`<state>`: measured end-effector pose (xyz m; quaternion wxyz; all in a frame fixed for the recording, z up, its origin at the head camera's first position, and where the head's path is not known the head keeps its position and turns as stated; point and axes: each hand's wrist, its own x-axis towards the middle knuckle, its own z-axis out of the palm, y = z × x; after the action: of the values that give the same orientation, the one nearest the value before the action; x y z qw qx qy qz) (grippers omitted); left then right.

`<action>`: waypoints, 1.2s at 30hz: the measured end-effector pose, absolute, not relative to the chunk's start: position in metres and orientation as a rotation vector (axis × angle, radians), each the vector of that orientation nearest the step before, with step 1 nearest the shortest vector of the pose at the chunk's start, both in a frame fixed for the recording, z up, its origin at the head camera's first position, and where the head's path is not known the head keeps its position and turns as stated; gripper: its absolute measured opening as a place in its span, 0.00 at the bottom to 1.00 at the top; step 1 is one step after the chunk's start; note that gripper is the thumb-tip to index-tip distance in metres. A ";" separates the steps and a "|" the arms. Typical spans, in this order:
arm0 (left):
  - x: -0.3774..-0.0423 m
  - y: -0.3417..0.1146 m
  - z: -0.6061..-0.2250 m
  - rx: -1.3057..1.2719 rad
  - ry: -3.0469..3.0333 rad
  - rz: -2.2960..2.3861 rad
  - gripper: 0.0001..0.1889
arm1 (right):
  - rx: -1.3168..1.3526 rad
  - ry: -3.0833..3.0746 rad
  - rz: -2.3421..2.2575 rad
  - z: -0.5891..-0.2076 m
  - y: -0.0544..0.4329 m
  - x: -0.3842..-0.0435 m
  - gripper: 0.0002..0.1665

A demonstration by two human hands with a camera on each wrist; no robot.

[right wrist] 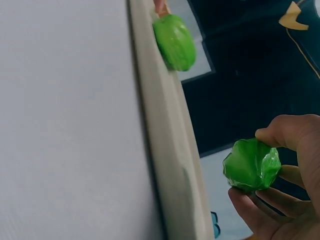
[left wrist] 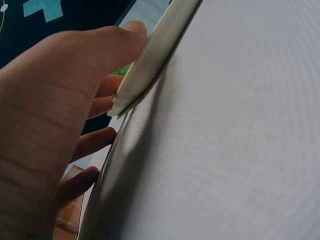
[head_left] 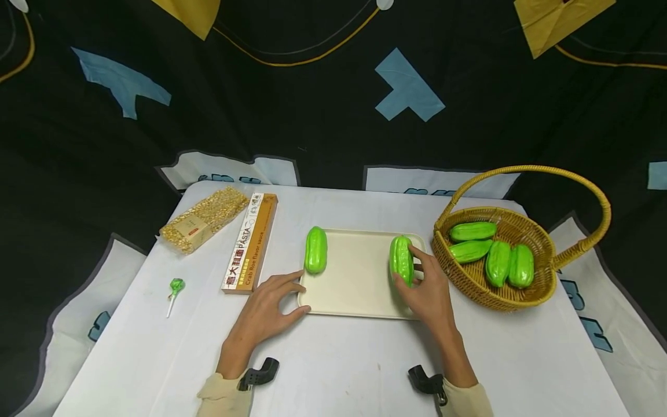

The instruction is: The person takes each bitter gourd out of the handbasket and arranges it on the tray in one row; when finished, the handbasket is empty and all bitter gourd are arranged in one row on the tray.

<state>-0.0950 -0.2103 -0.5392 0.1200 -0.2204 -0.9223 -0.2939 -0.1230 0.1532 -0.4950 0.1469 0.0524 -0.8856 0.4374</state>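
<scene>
My right hand holds a glossy green ridged fruit, starfruit-like, between thumb and fingers. In the right wrist view, a gap separates this fruit from the cream rectangular tray below. Across at the tray's left end lies a similar green fruit. At the near left corner, my left hand touches the tray, thumb at the front edge and fingertips along the left edge. The left wrist view has the thumb against the tray rim, fingers fairly straight and spread. Several more green fruits lie in a wicker basket.
The basket's tall handle arches up on the right. To the left are a pasta box, a bag of yellow dry food and a green lollipop. A white cloth covers the table, with a dark curtain behind.
</scene>
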 end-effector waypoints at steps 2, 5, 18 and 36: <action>-0.095 -0.210 -0.539 -0.641 -2.697 -0.858 0.22 | 0.171 -2.566 1.263 -0.497 0.148 -0.124 0.44; -0.095 -0.211 -0.539 -0.635 -2.704 -0.860 0.22 | 0.191 -2.594 1.268 -0.499 0.141 -0.127 0.44; -0.095 -0.211 -0.540 -0.624 -2.715 -0.868 0.21 | 0.281 -2.661 1.244 -0.508 0.109 -0.143 0.43; -0.096 -0.212 -0.539 -0.604 -2.715 -0.885 0.19 | 0.260 -2.686 1.386 -0.510 0.072 -0.169 0.43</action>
<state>-0.0957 -0.2117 -0.5393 0.1111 -0.2057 -0.9245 -0.3012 -0.1687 0.0718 -0.5101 0.0539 0.0855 -0.8841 0.4562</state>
